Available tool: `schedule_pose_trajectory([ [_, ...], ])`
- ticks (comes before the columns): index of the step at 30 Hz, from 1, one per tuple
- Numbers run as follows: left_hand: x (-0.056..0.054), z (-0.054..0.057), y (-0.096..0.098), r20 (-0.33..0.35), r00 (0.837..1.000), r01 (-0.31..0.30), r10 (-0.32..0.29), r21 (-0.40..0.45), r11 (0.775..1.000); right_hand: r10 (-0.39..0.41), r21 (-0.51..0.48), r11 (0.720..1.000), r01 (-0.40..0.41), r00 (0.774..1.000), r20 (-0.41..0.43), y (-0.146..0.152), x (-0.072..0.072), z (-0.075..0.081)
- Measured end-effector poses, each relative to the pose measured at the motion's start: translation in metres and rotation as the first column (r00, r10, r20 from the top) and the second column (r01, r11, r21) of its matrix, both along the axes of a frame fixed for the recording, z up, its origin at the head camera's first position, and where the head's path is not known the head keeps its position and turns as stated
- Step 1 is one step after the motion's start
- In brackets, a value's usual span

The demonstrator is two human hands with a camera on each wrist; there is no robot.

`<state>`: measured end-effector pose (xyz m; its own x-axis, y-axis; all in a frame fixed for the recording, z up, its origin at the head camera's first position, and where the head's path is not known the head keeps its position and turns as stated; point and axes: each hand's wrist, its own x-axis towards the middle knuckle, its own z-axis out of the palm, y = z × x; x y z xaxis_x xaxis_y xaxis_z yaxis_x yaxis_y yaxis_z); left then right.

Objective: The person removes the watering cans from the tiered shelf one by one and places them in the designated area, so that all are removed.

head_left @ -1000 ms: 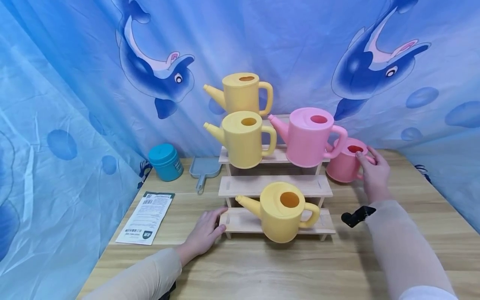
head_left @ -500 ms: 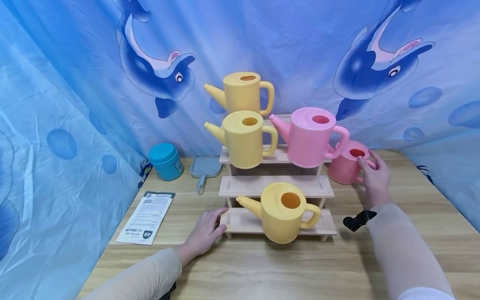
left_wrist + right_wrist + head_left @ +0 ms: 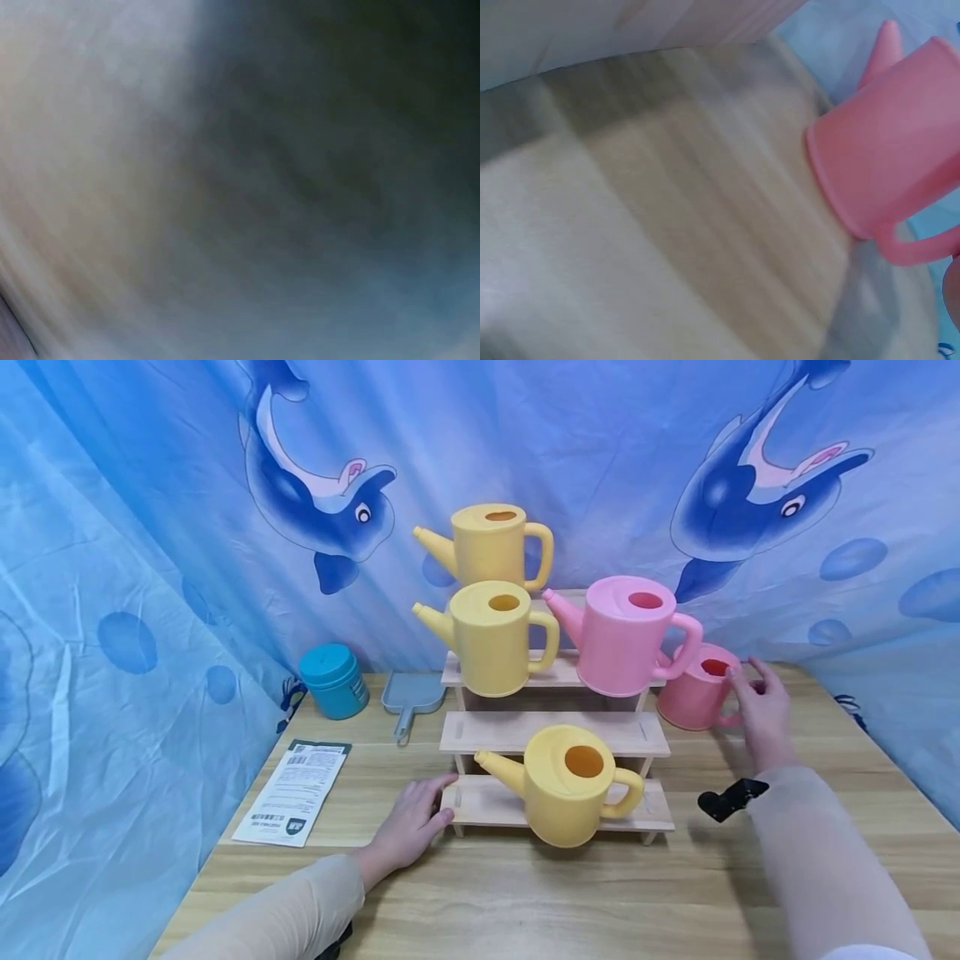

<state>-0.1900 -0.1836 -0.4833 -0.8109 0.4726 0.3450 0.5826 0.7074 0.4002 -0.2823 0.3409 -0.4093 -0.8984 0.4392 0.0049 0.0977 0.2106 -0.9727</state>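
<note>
A pink watering can (image 3: 686,702) stands on the table right of the stepped wooden stand (image 3: 480,731). My right hand (image 3: 767,714) is at its handle (image 3: 919,249), thumb close to the opening and fingers spread apart from the thumb. A fingertip (image 3: 952,289) shows beside the handle in the right wrist view. My left hand (image 3: 408,822) rests at the left end of the bottom step, index finger extended onto it. On that step sits a yellow watering can (image 3: 562,810). Higher up are a pink can (image 3: 618,643) and two more yellow cans (image 3: 487,647). The left wrist view is blurred.
Left of the stand lie a grey dustpan (image 3: 412,693) and a white printed packet (image 3: 292,793). A teal lidded jar (image 3: 333,681) stands behind them. A blue dolphin curtain (image 3: 600,460) hangs around the table's back and sides.
My right hand has drawn slightly right, its fingers loosening from the pink can's handle. That can stays on the table. My left hand keeps its place at the stand.
</note>
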Motion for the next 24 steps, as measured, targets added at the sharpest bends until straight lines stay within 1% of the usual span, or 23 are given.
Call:
schedule_pose_trajectory([
  [3, -0.002, -0.001, 0.003, 0.014, 1.000, 0.007, -0.007, 0.006, 1.000, -0.040, 0.111, 0.993, 0.038, 0.999, 0.013, 0.006, 0.001, 0.015],
  [4, -0.002, -0.001, 0.004, 0.018, 1.000, 0.008, -0.008, 0.010, 1.000, -0.048, 0.125, 0.991, 0.047, 0.999, 0.008, 0.007, 0.000, 0.021],
  [6, -0.002, -0.001, 0.004, 0.025, 1.000, 0.003, -0.003, 0.020, 1.000, -0.040, 0.154, 0.987, 0.037, 0.999, 0.010, 0.009, -0.001, 0.035],
  [10, 0.000, -0.001, 0.000, 0.004, 1.000, -0.023, 0.023, 0.025, 0.999, -0.020, 0.207, 0.978, 0.024, 1.000, -0.021, 0.003, -0.010, 0.064],
  [13, 0.001, -0.001, -0.004, -0.010, 0.999, -0.031, 0.031, 0.020, 0.999, 0.022, 0.229, 0.973, -0.013, 0.999, -0.038, -0.003, -0.017, 0.090],
  [16, 0.000, -0.001, -0.003, 0.000, 1.000, -0.017, 0.017, 0.016, 1.000, 0.092, 0.242, 0.967, -0.085, 0.996, -0.018, -0.007, -0.018, 0.119],
  [20, -0.002, -0.001, 0.000, 0.004, 1.000, 0.004, -0.004, 0.020, 1.000, 0.193, 0.278, 0.942, -0.187, 0.981, 0.008, -0.015, -0.020, 0.156],
  [24, -0.002, -0.001, 0.001, -0.011, 1.000, 0.008, -0.008, 0.030, 1.000, 0.252, 0.304, 0.921, -0.242, 0.968, 0.004, -0.034, -0.024, 0.189],
])
